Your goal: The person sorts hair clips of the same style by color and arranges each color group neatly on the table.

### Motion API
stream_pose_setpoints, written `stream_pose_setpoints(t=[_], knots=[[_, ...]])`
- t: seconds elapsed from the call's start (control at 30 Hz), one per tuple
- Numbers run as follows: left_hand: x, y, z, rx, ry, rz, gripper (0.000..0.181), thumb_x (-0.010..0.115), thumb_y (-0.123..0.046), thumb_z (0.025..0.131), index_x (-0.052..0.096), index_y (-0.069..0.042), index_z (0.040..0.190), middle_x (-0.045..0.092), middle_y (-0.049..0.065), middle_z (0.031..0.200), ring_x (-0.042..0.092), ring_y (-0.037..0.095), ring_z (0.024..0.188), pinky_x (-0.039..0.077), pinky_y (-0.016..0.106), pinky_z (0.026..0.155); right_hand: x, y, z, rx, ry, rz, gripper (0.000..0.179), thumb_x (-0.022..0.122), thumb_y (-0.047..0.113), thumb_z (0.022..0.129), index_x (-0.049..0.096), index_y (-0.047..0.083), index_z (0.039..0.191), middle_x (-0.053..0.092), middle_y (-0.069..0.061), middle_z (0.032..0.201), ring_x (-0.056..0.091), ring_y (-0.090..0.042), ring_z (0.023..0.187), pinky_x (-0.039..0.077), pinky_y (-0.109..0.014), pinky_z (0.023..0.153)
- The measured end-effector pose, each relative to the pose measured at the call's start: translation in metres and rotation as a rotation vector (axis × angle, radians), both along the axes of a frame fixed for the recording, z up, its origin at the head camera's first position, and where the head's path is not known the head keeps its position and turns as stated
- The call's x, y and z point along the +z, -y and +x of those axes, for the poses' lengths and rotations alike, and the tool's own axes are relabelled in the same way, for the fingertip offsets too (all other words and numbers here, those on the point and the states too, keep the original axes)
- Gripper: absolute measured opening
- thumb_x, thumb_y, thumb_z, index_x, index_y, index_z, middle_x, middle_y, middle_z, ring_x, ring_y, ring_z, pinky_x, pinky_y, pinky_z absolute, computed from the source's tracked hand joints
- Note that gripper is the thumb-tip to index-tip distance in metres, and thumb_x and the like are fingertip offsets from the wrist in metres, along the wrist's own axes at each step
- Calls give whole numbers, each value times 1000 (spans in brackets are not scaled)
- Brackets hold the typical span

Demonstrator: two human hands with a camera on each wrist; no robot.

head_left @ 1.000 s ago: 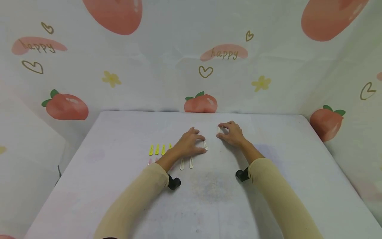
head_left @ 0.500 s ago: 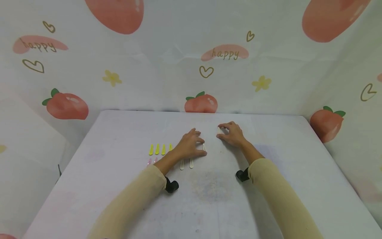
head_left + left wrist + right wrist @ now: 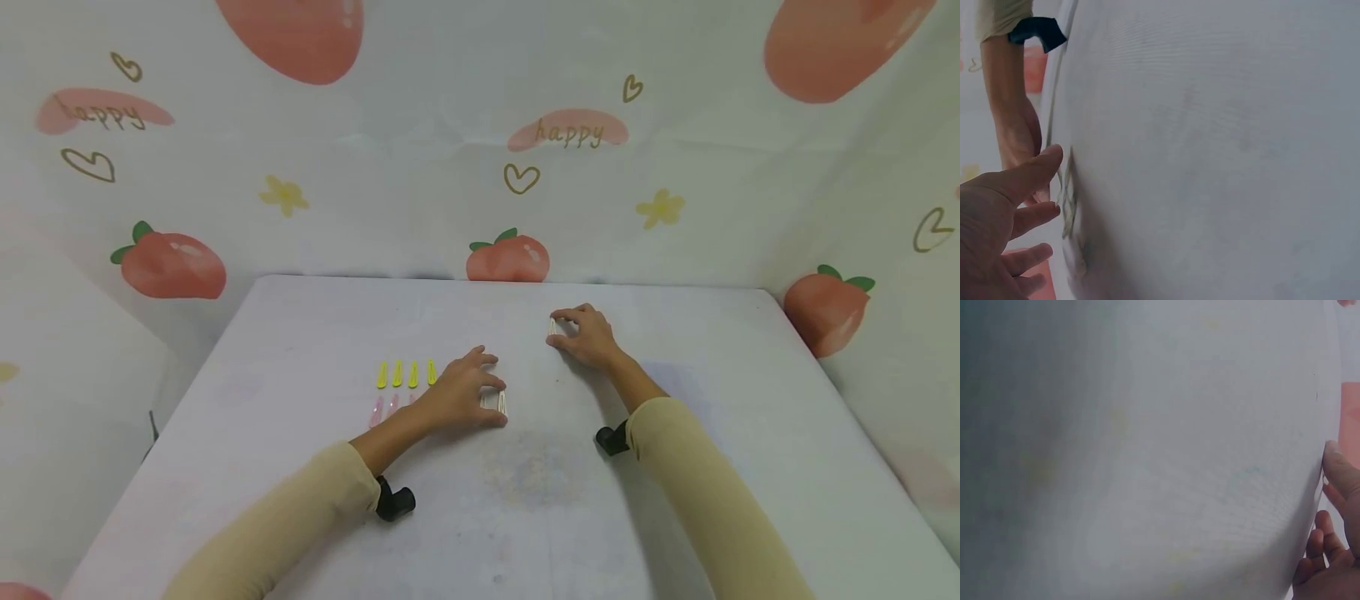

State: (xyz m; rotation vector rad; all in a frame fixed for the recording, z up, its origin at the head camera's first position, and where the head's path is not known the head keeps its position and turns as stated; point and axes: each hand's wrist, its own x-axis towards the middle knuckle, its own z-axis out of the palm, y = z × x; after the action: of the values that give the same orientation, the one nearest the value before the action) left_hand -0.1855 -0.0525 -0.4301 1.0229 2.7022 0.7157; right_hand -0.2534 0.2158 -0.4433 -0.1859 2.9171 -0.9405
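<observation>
My left hand [image 3: 459, 393] pinches a white snap hair clip [image 3: 502, 403] end to end between thumb and forefinger, low over the table. Another white clip [image 3: 483, 400] shows in the gap behind it, mostly covered by the hand. In the left wrist view, the white clips [image 3: 1069, 203] look thin and edge-on beside the fingertips. Farther back and right, my right hand [image 3: 588, 337] holds a second white hair clip [image 3: 552, 327] upright between thumb and forefinger. The right wrist view shows only part of that hand [image 3: 1341, 519] at its edge.
A row of several yellow hair clips [image 3: 398, 373] lies left of my left hand. Pink hair clips [image 3: 377, 412] lie just in front of them, some covered by the forearm. The white table [image 3: 600, 517] ends at a peach-print cloth backdrop [image 3: 420, 167].
My left hand has come nearer and slightly left with its white clip, down to the row of white clips. The right hand stays in place with its clip.
</observation>
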Motion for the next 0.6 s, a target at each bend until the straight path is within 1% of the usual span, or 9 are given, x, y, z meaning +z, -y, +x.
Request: stream_pose_setpoints(t=[0.13,0.23,0.33,0.43,0.5,0.6], knots=[[-3,1,4,5,-23,0,46,85,-38,77,77,-10,112,54,17,141,29,39,145,32,57,110,0,-1,0,7,-1,5,49,73,27,92,61,7,135,48,-26,131,46,-41,119,35,-57,99],[-4,2,6,14,-23,8,46,86,-38,77,77,-10,113,54,17,141,29,39,145,32,57,111,1,-2,0,13,-1,8,49,73,27,91,61,6,134,49,-26,129,46,-41,118,36,-56,98],[-5,2,6,18,-19,-6,48,85,-40,78,76,-11,115,54,16,141,29,38,146,31,55,112,2,-2,0,13,-1,16,48,74,27,91,62,6,132,51,-25,125,47,-40,116,38,-55,97],[-5,2,6,18,-25,-9,48,84,-41,78,76,-12,116,55,17,140,29,38,145,32,55,112,4,-2,1,34,-5,34,48,76,27,89,64,5,130,54,-24,122,48,-39,115,40,-54,97],[-4,2,7,23,-23,-8,48,84,-41,78,76,-12,116,55,17,140,29,38,145,31,54,112,6,0,3,67,-12,42,49,78,27,87,65,4,128,57,-23,120,50,-38,115,41,-53,97],[-3,4,7,34,-19,-11,49,84,-42,79,76,-13,117,54,16,141,29,37,146,30,54,113,8,5,10,162,-33,45,50,80,27,85,66,2,126,61,-22,119,52,-38,114,42,-53,99]])
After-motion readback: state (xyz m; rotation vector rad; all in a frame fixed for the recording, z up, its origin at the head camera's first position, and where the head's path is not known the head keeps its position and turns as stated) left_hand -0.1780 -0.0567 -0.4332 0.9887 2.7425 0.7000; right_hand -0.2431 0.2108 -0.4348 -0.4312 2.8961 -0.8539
